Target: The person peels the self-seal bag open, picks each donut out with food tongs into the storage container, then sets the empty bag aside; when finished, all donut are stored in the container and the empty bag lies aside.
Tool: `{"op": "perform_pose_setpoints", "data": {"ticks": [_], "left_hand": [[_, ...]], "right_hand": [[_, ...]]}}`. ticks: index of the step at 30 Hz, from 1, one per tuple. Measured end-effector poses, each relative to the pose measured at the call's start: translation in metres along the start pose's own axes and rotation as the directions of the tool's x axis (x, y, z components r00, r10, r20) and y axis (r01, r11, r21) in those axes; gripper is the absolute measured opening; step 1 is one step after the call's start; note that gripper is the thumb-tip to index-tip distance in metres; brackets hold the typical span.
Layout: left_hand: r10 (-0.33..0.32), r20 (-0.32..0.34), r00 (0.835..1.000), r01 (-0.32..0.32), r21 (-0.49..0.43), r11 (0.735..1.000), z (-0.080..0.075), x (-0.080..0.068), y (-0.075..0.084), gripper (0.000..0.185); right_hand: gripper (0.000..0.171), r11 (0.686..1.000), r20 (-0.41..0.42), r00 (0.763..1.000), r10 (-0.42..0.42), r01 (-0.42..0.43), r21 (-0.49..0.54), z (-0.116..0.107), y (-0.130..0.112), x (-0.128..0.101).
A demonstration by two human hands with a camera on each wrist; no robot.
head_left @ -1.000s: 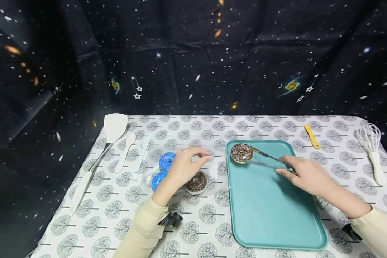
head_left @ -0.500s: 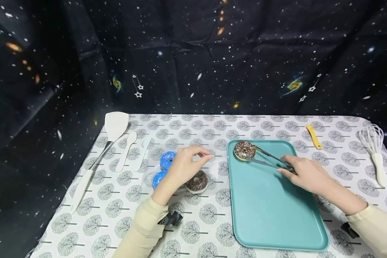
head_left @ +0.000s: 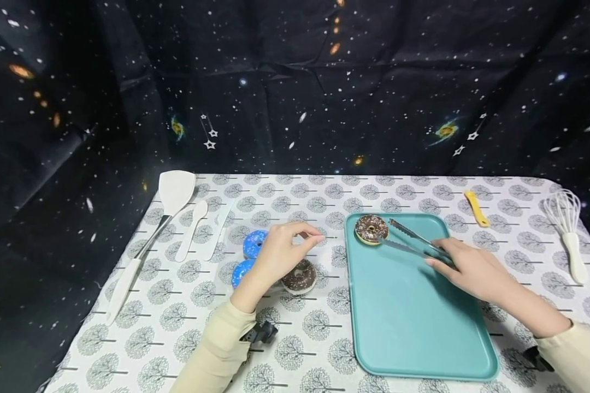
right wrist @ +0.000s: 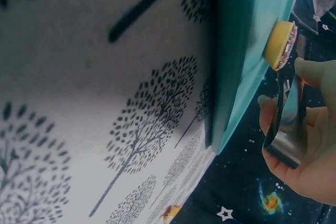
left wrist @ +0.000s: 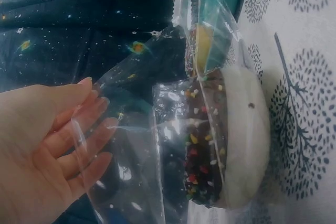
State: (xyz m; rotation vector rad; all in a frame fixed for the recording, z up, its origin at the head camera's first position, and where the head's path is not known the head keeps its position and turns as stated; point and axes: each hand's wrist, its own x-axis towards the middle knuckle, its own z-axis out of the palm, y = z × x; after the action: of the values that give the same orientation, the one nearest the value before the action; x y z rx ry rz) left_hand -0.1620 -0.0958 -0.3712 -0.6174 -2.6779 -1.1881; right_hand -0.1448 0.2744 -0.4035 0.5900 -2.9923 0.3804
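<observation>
My right hand (head_left: 477, 270) holds metal tongs (head_left: 415, 234) above the teal tray (head_left: 418, 327). The tongs' arms stand apart, just right of a chocolate sprinkled donut (head_left: 371, 229) lying in the tray's far left corner. Its yellow underside faces the tray in the right wrist view. My left hand (head_left: 285, 248) pinches the edge of a clear plastic bag (left wrist: 131, 150), which stands raised and open in the left wrist view. Inside or under that plastic are another chocolate donut (head_left: 300, 277) with a white base and two blue donuts (head_left: 254, 244), partly hidden by my left hand and forearm.
Left of the bag lie a white-headed spatula (head_left: 176, 191), a white spoon (head_left: 192, 232) and a pale plastic knife (head_left: 218, 232). A yellow handle-like piece (head_left: 477, 208) and a whisk (head_left: 567, 234) lie at the right on the tree-print cloth (head_left: 319, 355).
The tongs have spread and let go of the chocolate donut, which stays on the tray. My right hand has shifted slightly right. My left hand has kept its place.
</observation>
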Motion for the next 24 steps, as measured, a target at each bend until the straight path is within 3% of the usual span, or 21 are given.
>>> {"op": "perform_pose_setpoints", "data": {"ticks": [4, 8, 16, 24], "left_hand": [[-0.015, 0.008, 1.0, 0.015, 0.006, 1.0, -0.001, 0.0, 0.001, 0.014], [-0.016, 0.012, 1.0, 0.016, 0.007, 1.0, -0.002, 0.0, 0.001, 0.013], [-0.012, 0.029, 1.0, 0.012, 0.012, 1.0, -0.002, -0.001, 0.0, 0.014], [0.01, 0.038, 0.999, -0.011, 0.014, 1.0, -0.001, -0.001, 0.001, 0.015]], "right_hand": [[0.05, 0.999, -0.006, 1.0, -0.015, 0.015, 0.029, -0.004, -0.005, -0.002], [0.047, 0.992, -0.035, 0.992, -0.121, 0.122, 0.028, -0.005, -0.013, -0.001], [0.041, 0.949, -0.122, 0.941, -0.315, 0.311, -0.047, 0.004, -0.03, 0.015], [0.047, 0.894, -0.086, 0.891, -0.446, 0.44, -0.079, 0.013, -0.052, 0.037]]}}
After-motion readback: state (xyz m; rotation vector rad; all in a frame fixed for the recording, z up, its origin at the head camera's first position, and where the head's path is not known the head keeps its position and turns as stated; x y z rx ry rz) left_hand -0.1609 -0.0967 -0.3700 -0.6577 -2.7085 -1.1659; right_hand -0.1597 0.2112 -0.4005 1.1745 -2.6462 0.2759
